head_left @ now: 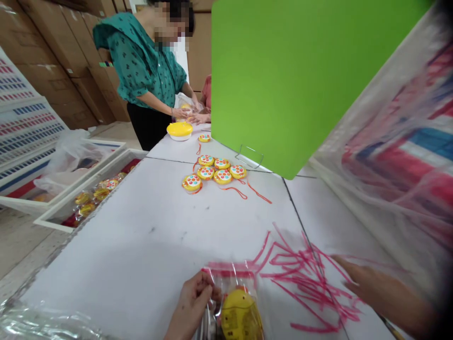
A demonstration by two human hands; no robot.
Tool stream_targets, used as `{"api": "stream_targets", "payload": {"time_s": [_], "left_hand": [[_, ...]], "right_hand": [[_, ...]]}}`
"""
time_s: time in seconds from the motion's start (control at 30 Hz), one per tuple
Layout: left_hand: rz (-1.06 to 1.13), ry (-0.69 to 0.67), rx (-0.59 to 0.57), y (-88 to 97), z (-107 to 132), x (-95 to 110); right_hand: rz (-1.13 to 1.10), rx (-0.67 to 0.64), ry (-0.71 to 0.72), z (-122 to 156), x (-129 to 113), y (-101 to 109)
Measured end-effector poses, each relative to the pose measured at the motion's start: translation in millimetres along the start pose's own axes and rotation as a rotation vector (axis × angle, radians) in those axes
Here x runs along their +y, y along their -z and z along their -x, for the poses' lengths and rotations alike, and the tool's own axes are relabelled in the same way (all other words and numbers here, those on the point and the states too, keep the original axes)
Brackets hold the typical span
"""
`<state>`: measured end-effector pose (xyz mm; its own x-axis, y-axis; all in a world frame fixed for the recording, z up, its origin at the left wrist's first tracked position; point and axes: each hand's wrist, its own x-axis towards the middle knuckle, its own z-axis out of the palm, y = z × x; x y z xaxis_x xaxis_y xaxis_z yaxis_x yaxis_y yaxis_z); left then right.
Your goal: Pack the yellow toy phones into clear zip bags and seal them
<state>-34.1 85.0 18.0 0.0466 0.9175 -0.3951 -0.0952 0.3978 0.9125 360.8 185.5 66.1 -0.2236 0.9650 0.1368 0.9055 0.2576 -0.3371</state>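
At the lower middle, a clear plastic bag (231, 267) with a pink band along its top lies on the white table. Inside it is a round yellow toy (240, 314), back side up. My left hand (194, 302) has its fingers curled and pinched on the bag's left edge, beside the toy. Off to the right, my right hand (378, 285) is over the table, somewhat blurred, its fingers stretched out to the left with nothing visible in them. Pink scribbled lines (307, 274) mark the table between the bag and that hand.
Several round yellow toys (222, 176) with orange cords lie mid-table. Behind them are a yellow-lidded bowl (180, 130) and a green board (300, 80). Crates (74, 208) of bagged toys stand left. A person in a green blouse (148, 71) handles a bag; another person's arm (201, 117) reaches in.
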Motion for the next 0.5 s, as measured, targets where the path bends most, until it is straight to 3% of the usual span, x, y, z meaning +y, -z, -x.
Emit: {"api": "stream_targets", "payload": {"time_s": [0.1,0.17,0.27,0.5], "left_hand": [[0.021,-0.010,0.033,-0.4,2,1],[0.065,-0.001,0.050,-0.6,4,1],[0.139,0.033,0.053,-1.2,6,-1],[0.175,0.067,0.058,-0.6,7,-4]], "right_hand": [[-0.291,-0.334,0.011,2,-15,10],[-0.435,-0.441,-0.012,2,-33,15],[-0.382,-0.401,-0.049,1,-68,3],[-0.504,-0.436,-0.046,0,-140,-62]]}}
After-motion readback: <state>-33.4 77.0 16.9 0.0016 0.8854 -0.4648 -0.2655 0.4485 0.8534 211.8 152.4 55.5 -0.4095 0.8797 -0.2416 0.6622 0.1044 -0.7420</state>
